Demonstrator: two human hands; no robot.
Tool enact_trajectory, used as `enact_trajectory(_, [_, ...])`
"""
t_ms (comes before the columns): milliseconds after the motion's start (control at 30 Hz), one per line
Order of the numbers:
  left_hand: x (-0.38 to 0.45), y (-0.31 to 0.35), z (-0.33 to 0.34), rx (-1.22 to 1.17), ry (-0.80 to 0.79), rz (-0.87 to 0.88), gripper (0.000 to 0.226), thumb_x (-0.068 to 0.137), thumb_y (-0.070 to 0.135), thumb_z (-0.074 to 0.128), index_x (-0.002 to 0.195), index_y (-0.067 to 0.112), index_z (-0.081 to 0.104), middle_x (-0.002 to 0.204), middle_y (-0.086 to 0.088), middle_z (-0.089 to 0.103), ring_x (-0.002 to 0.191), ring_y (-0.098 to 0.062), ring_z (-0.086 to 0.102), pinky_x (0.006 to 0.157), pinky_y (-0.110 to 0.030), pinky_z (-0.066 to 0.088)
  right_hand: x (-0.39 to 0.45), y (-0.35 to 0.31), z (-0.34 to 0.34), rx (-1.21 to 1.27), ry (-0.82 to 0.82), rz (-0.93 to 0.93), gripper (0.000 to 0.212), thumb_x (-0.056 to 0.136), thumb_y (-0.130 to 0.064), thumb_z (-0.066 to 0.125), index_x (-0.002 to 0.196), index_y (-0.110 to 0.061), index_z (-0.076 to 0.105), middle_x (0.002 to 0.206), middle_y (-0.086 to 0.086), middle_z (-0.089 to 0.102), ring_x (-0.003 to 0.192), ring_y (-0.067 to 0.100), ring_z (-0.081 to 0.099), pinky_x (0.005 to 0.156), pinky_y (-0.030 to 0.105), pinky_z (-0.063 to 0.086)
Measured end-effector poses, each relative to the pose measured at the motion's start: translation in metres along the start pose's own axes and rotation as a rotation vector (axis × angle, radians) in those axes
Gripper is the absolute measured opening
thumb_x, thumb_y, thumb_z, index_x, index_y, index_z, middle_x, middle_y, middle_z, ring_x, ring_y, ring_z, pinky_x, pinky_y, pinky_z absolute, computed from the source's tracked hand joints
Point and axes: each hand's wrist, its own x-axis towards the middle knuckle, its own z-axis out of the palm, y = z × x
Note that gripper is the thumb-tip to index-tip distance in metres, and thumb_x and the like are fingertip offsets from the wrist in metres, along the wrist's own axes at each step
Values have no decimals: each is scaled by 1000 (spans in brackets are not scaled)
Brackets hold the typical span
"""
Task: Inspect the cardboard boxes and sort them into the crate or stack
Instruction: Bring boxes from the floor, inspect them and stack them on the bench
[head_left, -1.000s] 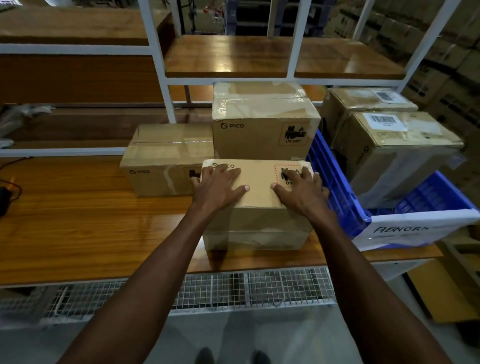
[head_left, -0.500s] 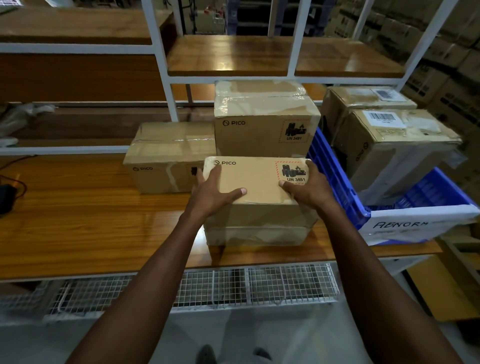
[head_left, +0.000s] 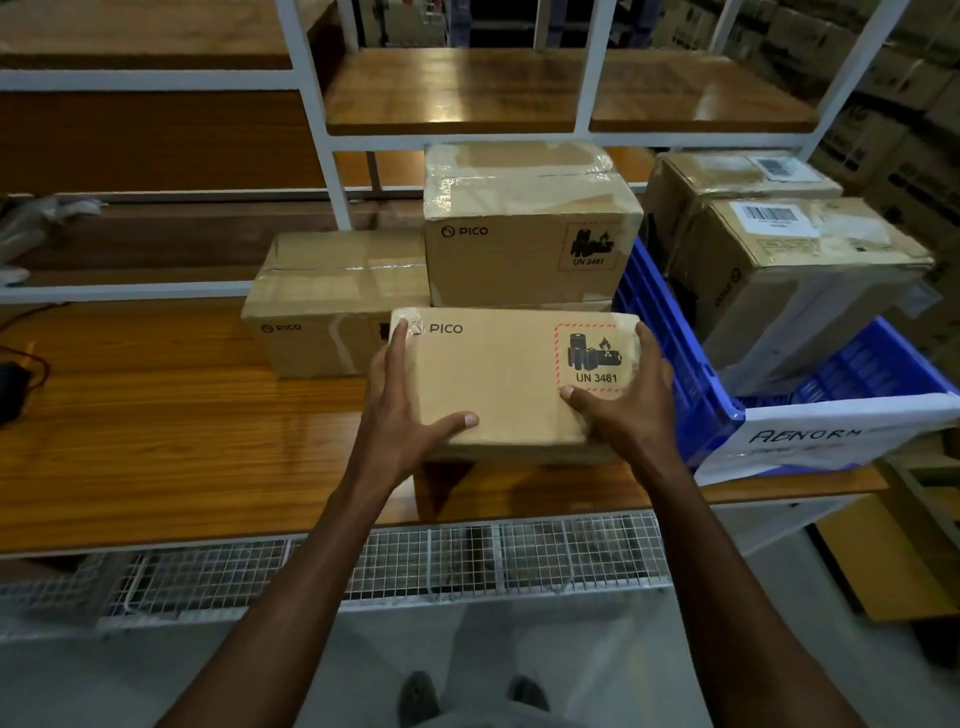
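Box (head_left: 498, 379) gripped by both hands (head_left: 400, 410) (head_left: 631, 400); blue crate (head_left: 670, 364) holds two boxes (head_left: 789, 291).

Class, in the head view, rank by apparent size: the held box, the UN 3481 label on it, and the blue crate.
1. Blue crate
2. Held box, close behind, but nearer the camera, so unsure
3. UN 3481 label, clearly smallest

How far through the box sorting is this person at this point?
Partly done, it seems: two boxes already sit in the blue crate, and a stack stands at the back of the bench. In hand: the left hand and right hand grip a tilted PICO box. Left: deciding its place, and possibly the box beside the stack.
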Motion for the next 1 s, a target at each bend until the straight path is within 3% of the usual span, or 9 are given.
enact_trajectory(133, [-28,-13,3,27,69,19,142,61,38,97,161,38,-5,165,4,10,139,-4,19,108,-44,38,-20,8,-4,22,-5,10,131,61,-26,100,162,-38,18,152,5,31,128,17,43,103,47,52])
enact_trajectory(300, [-54,-38,12,34,128,-69,156,53,28,102,158,39,-12,160,-6,14,136,-11,26,100,-49,47,-38,22,-5,-1,-33,20,124,66,-30,98,162,-38,19,151,9,35,129,22,45,103,45,47])
enact_trajectory(367, [-63,-51,15,-31,137,-111,146,61,18,99,158,41,-8,160,-1,16,130,0,23,97,-42,45,-44,35,0,18,-70,31,108,69,-30,96,156,-36,33,147,10,41,130,28,48,98,44,51])
enact_trajectory(433, [-69,-65,18,-99,143,-145,132,70,14,94,156,50,1,154,10,22,133,-6,29,96,-43,52,-52,47,6,33,-102,46,100,69,-23,97,151,-33,40,143,11,45,125,27,50,87,33,48])
enact_trajectory(600, [-79,-86,18,-207,115,-97,71,96,13,62,148,51,33,147,17,36,123,-15,54,85,-51,62,-60,66,16,37,-166,118,98,75,-12,91,154,-24,34,143,0,36,124,18,43,78,13,41])
enact_trajectory(733, [-69,-79,9,-153,77,-64,42,96,32,37,130,47,56,137,11,45,116,3,53,78,-38,58,-59,64,17,48,-203,164,59,93,-17,73,145,-25,46,152,5,37,127,23,46,78,24,43])
enact_trajectory(833, [-44,-65,6,75,-13,-93,40,96,56,49,134,44,57,151,9,34,126,-15,49,93,-44,55,-52,57,21,-227,-134,13,48,95,-41,70,138,-28,54,153,8,39,135,29,44,97,38,44])
enact_trajectory(933, [-18,-51,10,407,-100,-56,54,96,50,61,148,41,48,168,7,17,146,-26,24,112,-53,34,-42,49,31,-507,-213,-117,51,96,-53,59,143,-31,55,162,10,36,148,36,33,113,58,38])
enact_trajectory(1000, [-5,-39,14,468,-153,-49,58,97,49,58,153,41,42,170,7,15,152,-27,15,117,-55,24,-37,45,36,-561,-239,-124,54,95,-58,51,141,-29,58,159,8,44,147,36,35,111,58,41])
